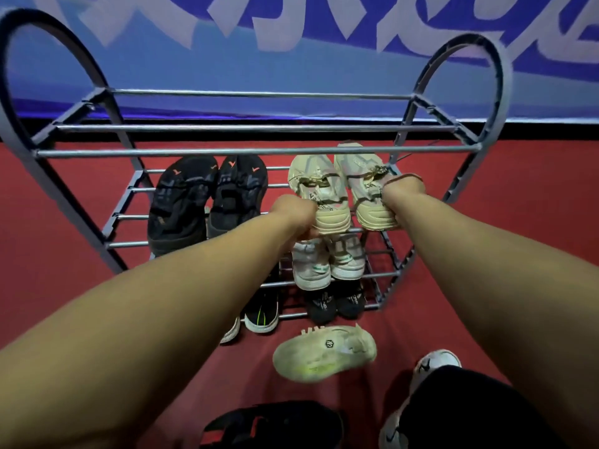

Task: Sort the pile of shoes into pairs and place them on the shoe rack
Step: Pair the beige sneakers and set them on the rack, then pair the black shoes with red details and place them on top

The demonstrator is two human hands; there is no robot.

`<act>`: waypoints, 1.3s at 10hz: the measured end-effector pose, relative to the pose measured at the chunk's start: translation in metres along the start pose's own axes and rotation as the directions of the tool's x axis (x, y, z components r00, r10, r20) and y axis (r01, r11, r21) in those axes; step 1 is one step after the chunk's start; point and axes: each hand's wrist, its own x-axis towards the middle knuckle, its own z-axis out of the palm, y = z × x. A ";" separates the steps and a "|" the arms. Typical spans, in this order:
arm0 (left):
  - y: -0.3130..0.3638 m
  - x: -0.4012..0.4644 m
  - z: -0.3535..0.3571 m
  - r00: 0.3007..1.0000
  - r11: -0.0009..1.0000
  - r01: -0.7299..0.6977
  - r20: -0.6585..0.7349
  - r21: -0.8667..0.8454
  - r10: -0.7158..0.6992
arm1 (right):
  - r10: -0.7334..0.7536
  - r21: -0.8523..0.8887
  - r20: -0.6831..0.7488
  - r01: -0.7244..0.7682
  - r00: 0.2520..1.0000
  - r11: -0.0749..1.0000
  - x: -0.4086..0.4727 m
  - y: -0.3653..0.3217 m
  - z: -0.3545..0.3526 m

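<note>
We see 2 cream shoes side by side on the rack (pixel 252 152), second tier, right of a black pair (pixel 207 202). Left hand (pixel 293 212) grips the left shoe (pixel 319 189) at its heel; right hand (pixel 403 192) grips the right shoe (pixel 364 186). A stray cream shoe (pixel 324 353) lies on the floor (pixel 48 254) between our forearms.

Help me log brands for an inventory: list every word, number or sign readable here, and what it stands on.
"NE": partial white letters on a small black shoe on the lowest tier; the rest is unreadable.
Left cream shoe, gripped by the left hand: dark tongue print, too blurred.
Upturned cream sole on the floor: hexagon mark, contents too blurred.
Banner: large white letters, cropped, unreadable.
</note>
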 end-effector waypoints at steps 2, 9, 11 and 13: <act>0.008 0.003 -0.004 0.999 0.992 0.018 0.048 0.129 -0.025 | 0.004 -0.141 0.160 0.019 0.987 0.990 0.007 0.002 0.003; -0.217 -0.136 -0.080 0.980 0.853 -0.107 -0.092 0.512 0.178 | -0.155 -0.367 0.205 0.223 0.966 0.903 -0.210 0.125 0.081; -0.302 -0.140 -0.086 0.999 0.713 0.007 0.033 0.702 -0.043 | 0.153 -0.569 0.490 0.182 0.858 0.802 -0.262 0.240 0.134; -0.349 -0.143 -0.089 0.961 0.677 0.197 -0.002 0.709 -0.278 | 0.166 -0.555 0.184 -0.037 0.969 0.831 -0.278 0.285 0.139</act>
